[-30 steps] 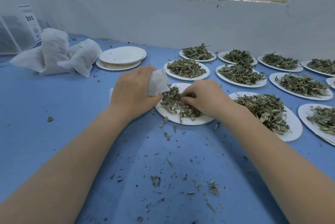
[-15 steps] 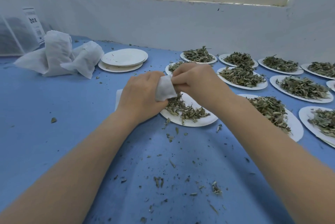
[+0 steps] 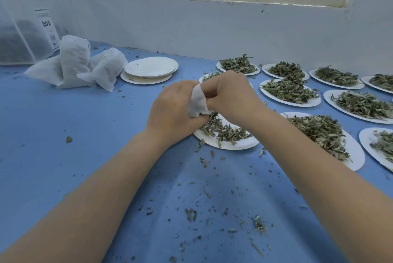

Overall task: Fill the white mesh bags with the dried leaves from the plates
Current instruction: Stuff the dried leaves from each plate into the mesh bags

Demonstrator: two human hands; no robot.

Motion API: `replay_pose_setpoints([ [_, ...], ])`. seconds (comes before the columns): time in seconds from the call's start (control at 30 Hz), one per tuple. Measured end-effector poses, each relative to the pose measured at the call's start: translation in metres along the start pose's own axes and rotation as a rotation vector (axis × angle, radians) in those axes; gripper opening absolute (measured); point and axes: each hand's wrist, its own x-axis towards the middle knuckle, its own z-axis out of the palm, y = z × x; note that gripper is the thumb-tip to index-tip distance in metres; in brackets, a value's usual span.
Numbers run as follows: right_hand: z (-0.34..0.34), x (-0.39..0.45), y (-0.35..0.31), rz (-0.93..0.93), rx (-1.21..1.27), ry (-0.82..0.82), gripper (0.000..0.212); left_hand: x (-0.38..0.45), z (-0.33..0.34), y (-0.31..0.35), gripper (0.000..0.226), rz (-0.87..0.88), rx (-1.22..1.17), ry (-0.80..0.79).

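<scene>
our left hand (image 3: 170, 111) grips a small white mesh bag (image 3: 197, 103) and holds it just above the near plate (image 3: 229, 144). our right hand (image 3: 231, 96) is curled at the bag's top, and we think it is pushing a pinch of dried leaves (image 3: 223, 130) down inside. we cannot see the leaves in those fingers, so that part is a guess.

the near plate is about half bare, with leaves left on it. more full plates (image 3: 348, 145) sit to the right and at the back. three stuffed bags (image 3: 74, 67) lie far off to the left, next to a stack of empty plates (image 3: 151, 69). so we think a lot of the job is left.

to do this step well, we should keep the bag's mouth wide with the left hand. we should keep the bag right over the plate, so bits that slip fall back on it. lots of crumbs (image 3: 191, 213) are on the blue table (image 3: 63, 167), so small pinches are best. we should poke the leaves deep before we let go.
</scene>
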Motion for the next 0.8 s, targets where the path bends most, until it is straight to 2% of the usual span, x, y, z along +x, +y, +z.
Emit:
replay_pose_setpoints([
  [0.1, 0.002, 0.001, -0.007, -0.012, -0.003, -0.038, 0.028, 0.000, -0.001, 0.004, 0.045, 0.040, -0.012, 0.054],
  [0.23, -0.009, 0.005, -0.006, -0.037, -0.109, -0.370, 0.011, 0.000, -0.006, -0.002, 0.053, 0.086, 0.010, 0.006],
  [0.3, -0.015, 0.005, -0.003, -0.029, -0.025, -0.392, 0.013, 0.002, -0.009, -0.006, 0.060, 0.044, -0.006, -0.010],
  [0.43, -0.020, 0.003, 0.002, -0.050, 0.234, -0.249, 0.016, 0.008, -0.016, -0.020, 0.062, -0.071, -0.018, 0.010],
  [0.53, -0.014, 0.002, 0.005, -0.065, 0.386, -0.125, 0.029, 0.009, -0.018, -0.029, 0.056, -0.123, 0.008, 0.011],
  [0.63, -0.008, 0.001, 0.011, -0.008, 0.500, 0.048, 0.029, 0.008, -0.018, -0.034, 0.054, -0.149, 0.025, 0.013],
  [0.73, -0.002, 0.004, 0.022, 0.093, 0.386, 0.265, 0.020, 0.005, -0.017, -0.039, 0.052, -0.181, 0.047, 0.007],
  [0.8, 0.004, 0.008, 0.029, 0.149, 0.228, 0.257, 0.017, 0.003, -0.016, -0.041, 0.052, -0.198, 0.064, 0.006],
])
